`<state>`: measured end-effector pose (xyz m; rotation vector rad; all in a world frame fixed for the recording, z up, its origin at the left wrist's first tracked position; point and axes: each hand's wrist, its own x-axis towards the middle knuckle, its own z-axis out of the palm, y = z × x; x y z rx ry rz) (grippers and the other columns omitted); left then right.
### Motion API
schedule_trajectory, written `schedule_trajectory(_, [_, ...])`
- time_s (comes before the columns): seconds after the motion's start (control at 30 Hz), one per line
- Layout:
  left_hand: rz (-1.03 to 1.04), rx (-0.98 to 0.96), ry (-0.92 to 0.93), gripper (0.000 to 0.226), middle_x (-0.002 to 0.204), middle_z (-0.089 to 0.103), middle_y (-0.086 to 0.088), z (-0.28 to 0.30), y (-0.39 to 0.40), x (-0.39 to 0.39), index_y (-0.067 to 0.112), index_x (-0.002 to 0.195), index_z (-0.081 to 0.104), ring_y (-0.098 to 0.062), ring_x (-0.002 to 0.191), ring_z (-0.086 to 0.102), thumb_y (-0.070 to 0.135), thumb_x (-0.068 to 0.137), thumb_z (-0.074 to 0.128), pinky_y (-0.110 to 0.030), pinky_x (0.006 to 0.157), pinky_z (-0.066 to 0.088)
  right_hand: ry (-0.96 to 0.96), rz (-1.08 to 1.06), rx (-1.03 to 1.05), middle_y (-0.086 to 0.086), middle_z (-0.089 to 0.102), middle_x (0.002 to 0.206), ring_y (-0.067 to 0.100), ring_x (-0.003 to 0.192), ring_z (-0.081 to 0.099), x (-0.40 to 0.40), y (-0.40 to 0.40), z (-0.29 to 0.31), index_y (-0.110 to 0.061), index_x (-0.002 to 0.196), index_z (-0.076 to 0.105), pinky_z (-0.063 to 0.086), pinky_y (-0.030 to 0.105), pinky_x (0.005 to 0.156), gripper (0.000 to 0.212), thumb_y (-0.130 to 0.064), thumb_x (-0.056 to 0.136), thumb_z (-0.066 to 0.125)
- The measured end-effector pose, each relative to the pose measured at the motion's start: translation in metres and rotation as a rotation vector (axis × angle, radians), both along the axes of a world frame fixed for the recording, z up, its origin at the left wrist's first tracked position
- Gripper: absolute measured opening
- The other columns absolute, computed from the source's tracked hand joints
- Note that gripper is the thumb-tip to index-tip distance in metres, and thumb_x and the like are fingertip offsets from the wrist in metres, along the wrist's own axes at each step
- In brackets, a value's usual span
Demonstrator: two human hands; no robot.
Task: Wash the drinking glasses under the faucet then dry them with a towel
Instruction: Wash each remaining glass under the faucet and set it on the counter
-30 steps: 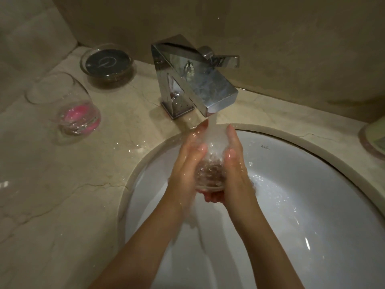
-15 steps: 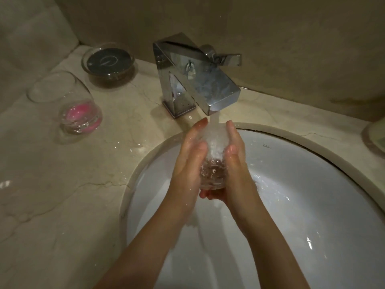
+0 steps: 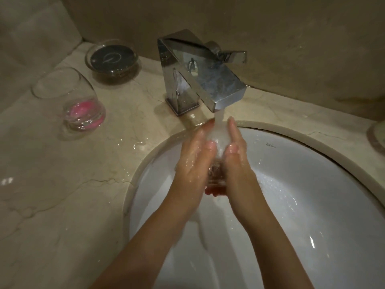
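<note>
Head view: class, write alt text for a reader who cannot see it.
Two hands, left and right, cup a glass under a running faucet above a white sink. A second glass with something pink inside stands on the wet counter.

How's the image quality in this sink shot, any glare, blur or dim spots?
Head view: dim, warm lighting; bright glare streaks on the white oval basin; the chrome angular faucet carries mottled reflections; the clear drinking glass between both hands is blurred by running water; wide-angle bending curves the beige marble counter.
</note>
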<state>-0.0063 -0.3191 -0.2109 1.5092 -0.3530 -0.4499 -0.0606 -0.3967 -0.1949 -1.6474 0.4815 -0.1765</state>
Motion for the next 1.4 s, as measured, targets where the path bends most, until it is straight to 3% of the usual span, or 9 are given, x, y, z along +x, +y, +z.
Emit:
schedule_trajectory(0.1, [-0.028, 0.022, -0.015, 0.035, 0.143, 0.045, 0.006, -0.003, -0.002, -0.002, 0.06, 0.118, 0.052, 0.012, 0.117, 0.051, 0.04, 0.09, 0.046, -0.008, 0.084, 0.047, -0.01, -0.015, -0.218, 0.001, 0.071, 0.079, 0.024, 0.066, 0.067, -0.003, 0.001, -0.005, -0.088, 0.113, 0.013, 0.057, 0.04, 0.064, 0.038, -0.052, 0.102, 0.021])
schedule_trajectory(0.2, [-0.016, -0.083, 0.256, 0.038, 0.135, 0.058, -0.006, -0.004, -0.001, 0.003, 0.052, 0.125, 0.056, -0.026, 0.107, 0.066, 0.05, 0.087, 0.056, -0.044, 0.079, 0.057, -0.051, -0.055, -0.049, -0.004, 0.07, 0.074, 0.012, 0.057, 0.062, -0.002, -0.002, -0.011, -0.074, 0.126, 0.027, 0.048, 0.021, 0.051, 0.037, -0.044, 0.104, 0.027])
schedule_trajectory(0.27, [-0.016, -0.135, 0.333, 0.039, 0.131, 0.06, -0.016, -0.006, 0.0, 0.006, 0.041, 0.13, 0.055, -0.032, 0.089, 0.069, 0.048, 0.092, 0.051, -0.043, 0.063, 0.057, -0.038, -0.061, 0.122, 0.0, 0.07, 0.07, 0.013, 0.053, 0.058, -0.002, -0.006, -0.014, -0.061, 0.135, 0.034, 0.047, 0.021, 0.049, 0.039, -0.04, 0.103, 0.028])
schedule_trajectory(0.4, [-0.026, -0.078, 0.19, 0.036, 0.125, 0.063, 0.004, -0.006, 0.003, 0.003, 0.055, 0.122, 0.054, -0.009, 0.089, 0.068, 0.043, 0.09, 0.047, -0.021, 0.053, 0.051, -0.051, -0.016, 0.224, 0.004, 0.074, 0.097, 0.018, 0.064, 0.066, 0.001, -0.002, -0.018, -0.066, 0.136, 0.028, 0.049, 0.025, 0.055, 0.037, -0.056, 0.1, 0.028])
schedule_trajectory(0.57, [-0.045, -0.227, 0.314, 0.055, 0.136, 0.059, -0.001, -0.001, 0.003, 0.011, 0.051, 0.136, 0.046, -0.018, 0.101, 0.068, 0.041, 0.083, 0.055, -0.039, 0.079, 0.057, -0.167, -0.017, 0.213, 0.006, 0.071, 0.089, 0.016, 0.059, 0.059, 0.001, -0.001, -0.017, -0.068, 0.133, 0.029, 0.047, 0.029, 0.054, 0.043, -0.053, 0.093, 0.031])
schedule_trajectory(0.67, [-0.076, -0.284, 0.412, 0.067, 0.127, 0.064, -0.003, 0.0, 0.008, 0.015, 0.035, 0.144, 0.039, -0.016, 0.093, 0.071, 0.032, 0.081, 0.059, -0.029, 0.068, 0.058, -0.128, 0.032, 0.145, 0.0, 0.073, 0.096, 0.018, 0.066, 0.068, -0.003, -0.005, -0.012, -0.068, 0.136, 0.023, 0.052, 0.025, 0.058, 0.044, -0.052, 0.095, 0.03])
schedule_trajectory(0.87, [-0.079, -0.18, 0.335, 0.059, 0.123, 0.065, -0.006, 0.012, 0.019, 0.021, 0.037, 0.118, 0.062, -0.029, 0.112, 0.065, 0.017, 0.066, 0.081, -0.034, 0.078, 0.055, 0.047, 0.078, 0.008, -0.025, 0.067, 0.09, 0.013, 0.091, 0.07, -0.017, -0.022, -0.004, -0.08, 0.121, 0.017, 0.058, 0.026, 0.077, 0.039, -0.052, 0.097, 0.029])
schedule_trajectory(1.1, [-0.046, -0.159, 0.304, 0.055, 0.113, 0.067, 0.003, 0.016, 0.012, 0.016, 0.037, 0.1, 0.069, -0.018, 0.117, 0.061, 0.026, 0.049, 0.087, -0.04, 0.087, 0.054, 0.079, -0.129, 0.023, 0.0, 0.056, 0.13, 0.019, 0.112, 0.059, -0.008, -0.048, 0.028, -0.051, 0.146, 0.022, 0.05, 0.041, 0.097, 0.045, -0.046, 0.102, 0.029])
schedule_trajectory(1.4, [-0.06, -0.121, 0.268, 0.051, 0.105, 0.068, 0.006, 0.029, 0.012, 0.01, 0.034, 0.095, 0.07, -0.012, 0.089, 0.069, 0.02, 0.049, 0.088, -0.029, 0.07, 0.055, 0.006, -0.121, 0.044, -0.014, 0.024, 0.158, 0.017, 0.138, 0.036, 0.056, -0.066, 0.093, -0.037, 0.152, 0.019, 0.044, 0.039, 0.102, 0.05, -0.045, 0.104, 0.028])
